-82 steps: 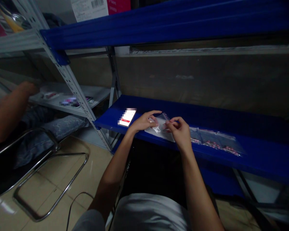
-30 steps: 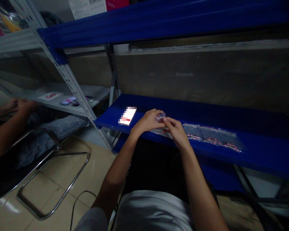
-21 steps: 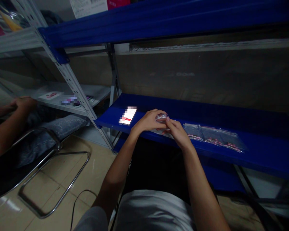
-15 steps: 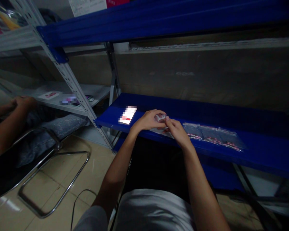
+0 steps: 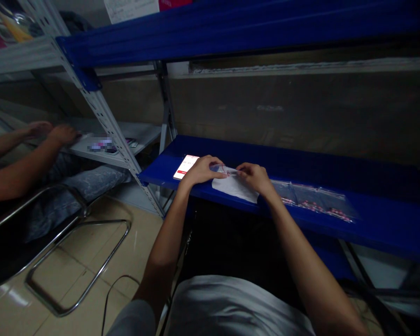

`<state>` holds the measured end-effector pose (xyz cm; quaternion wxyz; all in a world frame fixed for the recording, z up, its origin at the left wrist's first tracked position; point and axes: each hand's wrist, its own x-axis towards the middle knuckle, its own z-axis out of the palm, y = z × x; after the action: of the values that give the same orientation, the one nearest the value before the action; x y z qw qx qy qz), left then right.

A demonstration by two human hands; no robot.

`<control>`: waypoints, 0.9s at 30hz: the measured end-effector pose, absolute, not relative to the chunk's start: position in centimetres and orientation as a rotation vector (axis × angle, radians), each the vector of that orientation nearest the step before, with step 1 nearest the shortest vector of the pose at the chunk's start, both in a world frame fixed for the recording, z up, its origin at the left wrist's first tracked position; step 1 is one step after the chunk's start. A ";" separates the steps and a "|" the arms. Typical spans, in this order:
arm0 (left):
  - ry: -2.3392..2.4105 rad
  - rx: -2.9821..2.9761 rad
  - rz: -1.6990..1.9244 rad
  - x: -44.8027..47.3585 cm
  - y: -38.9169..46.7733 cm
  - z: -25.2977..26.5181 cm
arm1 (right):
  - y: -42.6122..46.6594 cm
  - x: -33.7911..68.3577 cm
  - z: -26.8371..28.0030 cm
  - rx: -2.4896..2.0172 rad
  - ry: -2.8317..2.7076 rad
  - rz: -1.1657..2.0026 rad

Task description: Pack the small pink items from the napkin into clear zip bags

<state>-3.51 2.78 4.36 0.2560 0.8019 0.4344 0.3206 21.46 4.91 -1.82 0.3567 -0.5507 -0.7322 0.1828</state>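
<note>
My left hand (image 5: 203, 171) is curled, thumb and fingers closing on a small clear plastic bag (image 5: 216, 167) at the left of a white cloth or paper sheet (image 5: 235, 187). Over that sheet's right part, my right hand (image 5: 256, 178) pinches with thumb and forefinger; what lies between the fingertips is too small to make out. Small dark bits show on the sheet between both hands. To the right, several clear zip bags (image 5: 311, 198) with pink beads or similar small pieces lie in a row. A lit phone (image 5: 186, 167) rests by my left wrist.
The blue shelf (image 5: 378, 205) carries all this; a blue beam (image 5: 210, 32) crosses above it. A grey perforated post (image 5: 107, 119) stands left. Beyond it, another person's hands (image 5: 61, 134) are over a grey shelf, near a metal-framed chair (image 5: 87, 270).
My hands have moved apart and the bag has gone lower and left, showing more of the white sheet. The other person's hands have reached right, over their shelf.
</note>
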 end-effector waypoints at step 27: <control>1.186 2.133 0.827 -4.1 3.4 3.6 | 4.6 20.0 0.1 -1.270 -1.847 0.441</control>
<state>-4.10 3.38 3.60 0.2785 0.7950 0.4420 0.3081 20.01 4.57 0.10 0.4156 -0.5057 -0.7353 0.1758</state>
